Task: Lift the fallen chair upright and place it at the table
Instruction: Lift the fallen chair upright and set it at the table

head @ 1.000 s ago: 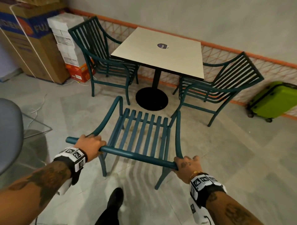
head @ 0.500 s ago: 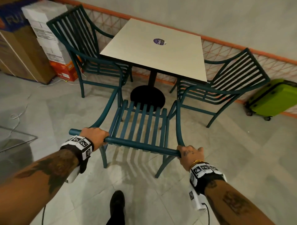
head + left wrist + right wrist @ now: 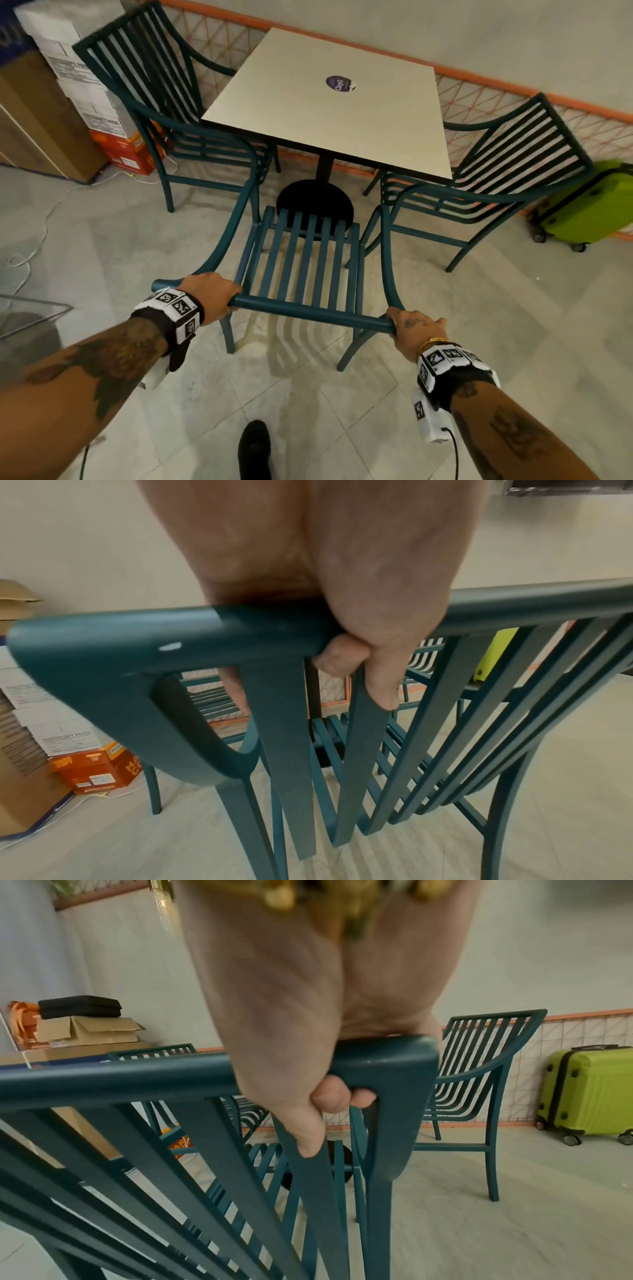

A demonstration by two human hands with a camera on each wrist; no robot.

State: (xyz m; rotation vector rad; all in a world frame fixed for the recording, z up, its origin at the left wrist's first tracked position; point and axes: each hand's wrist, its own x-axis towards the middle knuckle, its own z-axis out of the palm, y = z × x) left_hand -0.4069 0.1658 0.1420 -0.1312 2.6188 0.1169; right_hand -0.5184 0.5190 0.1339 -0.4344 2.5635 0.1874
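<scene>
A teal slatted metal chair (image 3: 308, 260) stands upright on the floor, its seat facing the square beige table (image 3: 329, 102) and its front near the table's black round base (image 3: 315, 205). My left hand (image 3: 209, 294) grips the left end of the chair's top rail (image 3: 103, 634), fingers curled under it. My right hand (image 3: 411, 329) grips the rail's right corner (image 3: 387, 1056), thumb down along a back slat. Both wrist views show the fingers wrapped round the rail.
Two matching teal chairs stand at the table, one on the left (image 3: 164, 113) and one on the right (image 3: 489, 178). Stacked cardboard boxes (image 3: 68, 89) line the left wall. A lime green suitcase (image 3: 589, 205) stands at the right wall. My black shoe (image 3: 255, 448) is below.
The chair has moved forward towards the table with both hands holding its top rail; its seat front now reaches the table's base. I have stepped closer too.
</scene>
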